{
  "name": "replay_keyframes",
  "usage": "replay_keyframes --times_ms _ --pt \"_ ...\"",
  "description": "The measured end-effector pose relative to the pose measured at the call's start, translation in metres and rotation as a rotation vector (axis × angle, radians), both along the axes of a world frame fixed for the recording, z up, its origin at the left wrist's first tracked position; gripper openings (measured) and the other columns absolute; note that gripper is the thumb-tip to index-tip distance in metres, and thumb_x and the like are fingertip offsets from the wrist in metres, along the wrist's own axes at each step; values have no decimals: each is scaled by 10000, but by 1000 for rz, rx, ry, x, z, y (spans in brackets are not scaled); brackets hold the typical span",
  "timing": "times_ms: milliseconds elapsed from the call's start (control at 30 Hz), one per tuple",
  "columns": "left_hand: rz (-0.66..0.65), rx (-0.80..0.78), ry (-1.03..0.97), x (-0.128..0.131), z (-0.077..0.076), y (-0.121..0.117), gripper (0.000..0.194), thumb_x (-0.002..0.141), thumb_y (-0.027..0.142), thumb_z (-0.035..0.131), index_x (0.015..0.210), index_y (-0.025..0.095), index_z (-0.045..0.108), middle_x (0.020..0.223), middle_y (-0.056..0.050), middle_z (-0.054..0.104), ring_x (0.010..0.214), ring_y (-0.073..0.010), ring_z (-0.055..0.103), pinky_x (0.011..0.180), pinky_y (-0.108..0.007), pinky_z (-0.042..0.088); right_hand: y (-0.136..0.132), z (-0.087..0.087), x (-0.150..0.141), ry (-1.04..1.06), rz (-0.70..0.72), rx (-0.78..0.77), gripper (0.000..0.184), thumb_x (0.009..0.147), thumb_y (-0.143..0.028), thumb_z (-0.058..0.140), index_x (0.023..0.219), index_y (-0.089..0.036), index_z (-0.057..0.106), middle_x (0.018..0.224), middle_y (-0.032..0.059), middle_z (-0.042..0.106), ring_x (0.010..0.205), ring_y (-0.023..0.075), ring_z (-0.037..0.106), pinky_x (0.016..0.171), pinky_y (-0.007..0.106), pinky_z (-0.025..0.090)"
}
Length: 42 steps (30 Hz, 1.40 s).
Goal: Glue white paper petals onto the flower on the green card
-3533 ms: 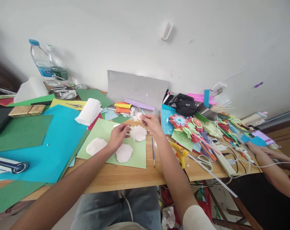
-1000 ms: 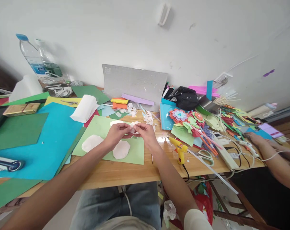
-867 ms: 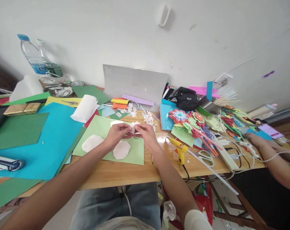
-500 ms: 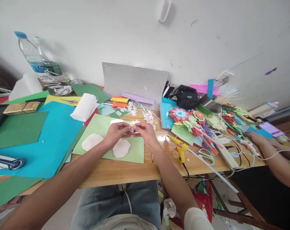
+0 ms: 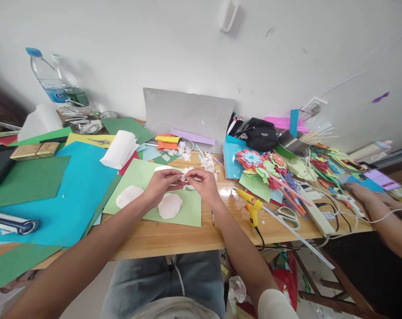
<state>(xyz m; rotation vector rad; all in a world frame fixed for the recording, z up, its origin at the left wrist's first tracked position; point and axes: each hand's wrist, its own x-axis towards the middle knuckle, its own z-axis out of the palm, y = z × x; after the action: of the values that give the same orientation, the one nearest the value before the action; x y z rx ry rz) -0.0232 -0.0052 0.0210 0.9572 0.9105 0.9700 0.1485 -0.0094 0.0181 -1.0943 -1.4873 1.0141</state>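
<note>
Between my fingertips, over a light green paper sheet (image 5: 190,215), is a small piece of white paper (image 5: 183,178). My left hand (image 5: 162,184) pinches it from the left, and my right hand (image 5: 202,184) pinches it from the other side. Below my hands a rounded white paper cutout (image 5: 170,206) lies on the green sheet. Another white cutout (image 5: 129,196) rests to the left, partly covered by my left forearm. Behind my fingers more white paper is partly hidden. Torn white scraps (image 5: 207,161) are heaped just beyond my right hand.
A yellow glue gun (image 5: 252,206) and scissors (image 5: 288,218) lie to the right, near paper flowers (image 5: 252,158) and a power strip (image 5: 317,217). Leftward are blue paper (image 5: 87,177), a stapler (image 5: 13,223) and a tissue roll (image 5: 120,149). At far right is another person's hand (image 5: 358,191).
My right fingers have shifted slightly on the white paper piece, while my left hand keeps its pinch. The whole view has moved a little, with things appearing slightly further right.
</note>
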Motion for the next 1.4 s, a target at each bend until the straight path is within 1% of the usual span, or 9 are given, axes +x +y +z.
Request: replay_keyframes --times_ms 133,267,433,633,767,1000,1100,1267,1400 --pt "-4 24 -29 0 0 0 290 696 365 764 893 166 687 846 -59 706 844 -212 695 842 -393 565 -1 -1 0 43 41 -3 83 759 -260 641 768 -214 709 835 31 671 744 169 660 711 311 562" --pt "-10 27 -46 -1 -1 -1 297 751 395 715 925 159 667 850 -63 696 835 -202 684 800 -388 578 -3 0 0 -49 14 51 118 771 -279 609 779 -224 713 863 39 678 775 169 646 697 299 553" --pt "-2 69 -2 1 -2 -2 362 696 388 771 946 161 643 837 -57 705 805 -195 683 819 -409 572 -5 4 -1 -106 6 76 150 785 -287 577 794 -230 715 882 44 680 791 169 638 704 300 555" --pt "30 239 201 3 -6 -3 393 721 396 731 1026 189 595 810 -38 709 757 -192 688 790 -400 575 -2 4 1 -1 33 -124 256 763 -403 653 928 -218 721 851 41 699 776 180 654 700 320 564" --pt "25 310 289 3 -6 -4 403 728 399 721 1046 211 559 801 -23 705 742 -190 689 763 -379 579 1 0 3 -69 52 -158 226 699 -416 730 786 -207 727 776 32 706 678 160 641 672 307 533" --pt "0 171 127 0 -4 0 474 688 374 768 1065 185 552 839 -31 703 776 -182 689 821 -385 568 -1 4 -2 189 -3 -333 289 618 -431 792 751 -189 706 682 10 670 645 140 632 673 293 544" --pt "13 154 130 1 -3 0 478 661 363 788 1042 183 563 816 -24 705 753 -179 688 833 -395 560 -2 4 -3 175 3 -337 336 608 -448 799 813 -191 728 746 27 700 665 148 645 686 308 555" --pt "-8 109 101 1 -6 1 511 618 324 819 1045 182 574 801 -20 708 754 -183 693 857 -409 549 0 -1 -2 127 -7 -309 316 613 -468 791 747 -187 739 705 23 699 631 151 637 665 311 559" --pt "-35 51 27 0 -8 1 435 672 325 792 1029 161 606 848 -52 712 806 -191 692 879 -414 544 2 -4 -1 201 -34 -337 304 607 -439 805 762 -184 744 682 19 698 619 148 639 675 310 557"
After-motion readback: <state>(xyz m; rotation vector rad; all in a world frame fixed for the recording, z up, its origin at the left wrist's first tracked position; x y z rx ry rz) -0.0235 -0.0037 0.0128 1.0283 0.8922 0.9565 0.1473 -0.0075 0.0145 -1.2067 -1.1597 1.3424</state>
